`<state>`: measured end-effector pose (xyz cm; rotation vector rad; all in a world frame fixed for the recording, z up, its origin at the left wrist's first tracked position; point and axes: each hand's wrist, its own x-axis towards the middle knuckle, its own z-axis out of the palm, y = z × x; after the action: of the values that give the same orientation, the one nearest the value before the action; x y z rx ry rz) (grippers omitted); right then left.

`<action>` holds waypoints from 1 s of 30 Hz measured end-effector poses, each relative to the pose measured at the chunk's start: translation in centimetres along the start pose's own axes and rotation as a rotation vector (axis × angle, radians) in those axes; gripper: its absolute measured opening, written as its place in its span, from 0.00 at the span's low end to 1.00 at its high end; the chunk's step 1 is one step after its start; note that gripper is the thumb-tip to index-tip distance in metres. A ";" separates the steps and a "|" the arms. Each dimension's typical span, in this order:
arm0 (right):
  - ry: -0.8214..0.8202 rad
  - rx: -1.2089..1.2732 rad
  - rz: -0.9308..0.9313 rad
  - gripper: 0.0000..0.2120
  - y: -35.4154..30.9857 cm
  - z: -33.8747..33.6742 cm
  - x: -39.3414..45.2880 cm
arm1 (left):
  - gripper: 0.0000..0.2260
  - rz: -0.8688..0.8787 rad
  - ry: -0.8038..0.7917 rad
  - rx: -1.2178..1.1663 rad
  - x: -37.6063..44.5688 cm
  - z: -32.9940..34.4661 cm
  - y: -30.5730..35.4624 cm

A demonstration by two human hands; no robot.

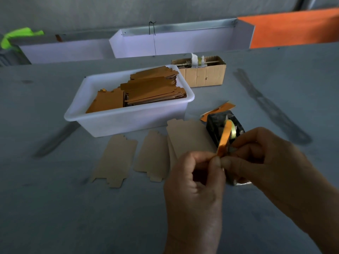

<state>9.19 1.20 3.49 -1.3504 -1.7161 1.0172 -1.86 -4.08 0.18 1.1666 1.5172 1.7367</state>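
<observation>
My left hand [194,182] and my right hand [264,158] meet in front of me and together pinch the lower end of a narrow orange cardboard piece [224,137] that stands edge-on and tilted. Just behind it sits a black tape dispenser [216,123] with a yellowish roll of tape [233,131]. Three flat tan box blanks [115,160] [152,158] [187,138] lie side by side on the grey table. A white plastic tub [128,118] behind them holds several stacked orange-brown blanks [154,88].
A small open cardboard box [203,74] with a tape roll on a stick stands behind the tub. Another orange blank [225,107] lies behind the dispenser. White trays [183,43] and an orange panel [293,28] line the far edge. Dark streaks [271,107] mark the table.
</observation>
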 end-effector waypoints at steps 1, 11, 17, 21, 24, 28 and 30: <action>0.036 -0.023 -0.013 0.22 0.0 0.0 0.1 | 0.03 -0.032 -0.012 -0.030 0.1 -0.2 0.3; -0.228 0.440 0.094 0.15 0.2 0.3 1.0 | 0.03 -0.176 -0.072 -0.055 1.2 -1.2 1.0; -0.320 0.301 0.064 0.16 -0.1 0.2 1.7 | 0.07 -0.508 -0.219 -0.256 2.5 -2.4 0.8; -0.426 0.313 0.098 0.18 -0.4 -0.2 2.7 | 0.14 -0.549 -0.273 -0.329 3.6 -3.1 0.3; -0.336 0.368 0.118 0.15 -0.6 -0.9 5.0 | 0.19 -0.473 -0.259 -0.292 4.2 -3.4 -0.2; 0.011 0.390 0.138 0.10 0.3 -1.9 11.0 | 0.22 -0.041 -0.291 0.495 4.2 -3.6 -2.5; 0.116 0.366 0.162 0.16 1.0 -2.1 14.2 | 0.19 0.223 -0.317 0.849 4.1 -3.3 -3.6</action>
<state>8.72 15.52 4.45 -1.2922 -1.2754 1.2477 -7.18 -1.45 -2.24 1.9674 2.0283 0.9224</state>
